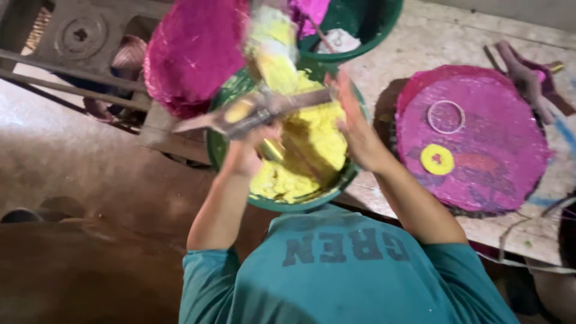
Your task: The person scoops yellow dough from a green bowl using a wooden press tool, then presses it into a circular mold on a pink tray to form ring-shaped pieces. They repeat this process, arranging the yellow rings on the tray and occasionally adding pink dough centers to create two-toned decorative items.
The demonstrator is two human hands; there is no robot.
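A green bowl (pixel 217 144) full of yellow paste (pixel 318 129) sits at the table's near edge in front of me. My left hand (pixel 245 155) grips a long flat metal blade (pixel 198 122) smeared with yellow paste and holds it across the bowl. My right hand (pixel 355 129) hovers over the bowl's right side with fingers stretched out, fingertips at the blade's far end. Motion blur hides whether they touch it. A lump of yellow paste (pixel 273 45) rises above the bowl's far rim.
A rough pink mass (pixel 192 51) lies left of the bowl. A second green bowl (pixel 372 24) with pink and white material stands behind. A round pink disc (pixel 480 138) carrying a yellow ring (pixel 437 159) and a clear ring (pixel 446 116) lies on the pale table (pixel 414 48) at right. Brown floor at left.
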